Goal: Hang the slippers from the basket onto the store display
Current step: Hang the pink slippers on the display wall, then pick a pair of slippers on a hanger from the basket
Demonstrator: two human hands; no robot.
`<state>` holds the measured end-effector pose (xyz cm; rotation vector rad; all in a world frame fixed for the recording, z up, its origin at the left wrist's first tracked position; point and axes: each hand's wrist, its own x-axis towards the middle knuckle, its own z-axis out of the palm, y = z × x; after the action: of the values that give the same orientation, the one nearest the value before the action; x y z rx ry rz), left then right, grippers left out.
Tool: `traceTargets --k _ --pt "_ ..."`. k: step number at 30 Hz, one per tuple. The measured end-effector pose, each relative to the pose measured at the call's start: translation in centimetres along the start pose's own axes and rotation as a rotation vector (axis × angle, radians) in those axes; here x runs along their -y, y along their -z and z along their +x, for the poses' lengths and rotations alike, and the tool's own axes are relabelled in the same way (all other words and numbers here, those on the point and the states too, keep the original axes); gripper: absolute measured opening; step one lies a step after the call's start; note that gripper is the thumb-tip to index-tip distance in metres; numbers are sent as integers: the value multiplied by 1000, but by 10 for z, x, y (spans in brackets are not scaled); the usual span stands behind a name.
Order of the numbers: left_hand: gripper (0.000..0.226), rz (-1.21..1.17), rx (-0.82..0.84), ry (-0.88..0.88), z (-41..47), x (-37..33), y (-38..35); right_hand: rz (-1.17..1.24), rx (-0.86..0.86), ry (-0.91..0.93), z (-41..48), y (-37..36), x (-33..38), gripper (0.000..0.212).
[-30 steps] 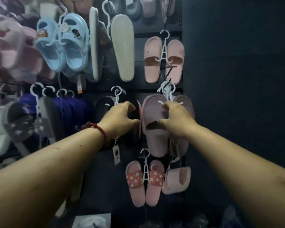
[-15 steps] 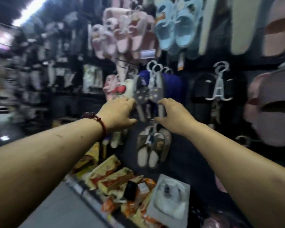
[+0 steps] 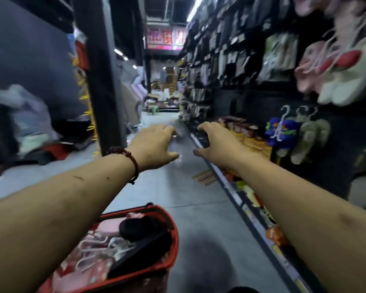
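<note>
Found left hand (image 3: pixel 154 144) and right hand (image 3: pixel 218 142) held out over the aisle floor (image 3: pixel 188 208), both grips empty, fingers apart and loosely curled. Noted slippers (image 3: pixel 97 259) lying in the red basket (image 3: pixel 173 229) below the left forearm (image 3: pixel 61 208), well apart from the store display (image 3: pixel 251 102) at right. Judged light, soft and bendy (clipped on white plastic hangers (image 3: pixel 91 243)); best taken by the hanger hook, not the sole.

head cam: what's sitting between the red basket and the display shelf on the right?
Nothing: just bare grey floor between the red basket and the shelf edge, with a dark shadow nearer the camera. This shows in the head view.
</note>
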<state>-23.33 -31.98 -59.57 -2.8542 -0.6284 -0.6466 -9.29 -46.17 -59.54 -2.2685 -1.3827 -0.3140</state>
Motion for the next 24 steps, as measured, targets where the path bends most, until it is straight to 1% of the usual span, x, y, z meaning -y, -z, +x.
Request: traceTargets --k 3,6,10,13,17,22,24 --pt "62 10 61 107 -32 50 -27 70 72 61 13 -58 32 72" --pt "61 6 124 197 -65 94 -59 128 151 81 20 -118 60 73" --pt "64 2 198 299 -110 135 -104 181 255 97 18 -196 89 73" --pt "66 -27 261 368 -140 159 -138 201 333 96 9 -249 104 74" --pt "61 -54 319 466 -179 184 -180 204 425 110 -6 -306 117 71" --pt "63 -105 371 563 -222 201 -228 251 497 124 -20 -353 126 69" --pt "61 -122 398 580 -233 205 -245 293 538 107 -23 -370 126 62"
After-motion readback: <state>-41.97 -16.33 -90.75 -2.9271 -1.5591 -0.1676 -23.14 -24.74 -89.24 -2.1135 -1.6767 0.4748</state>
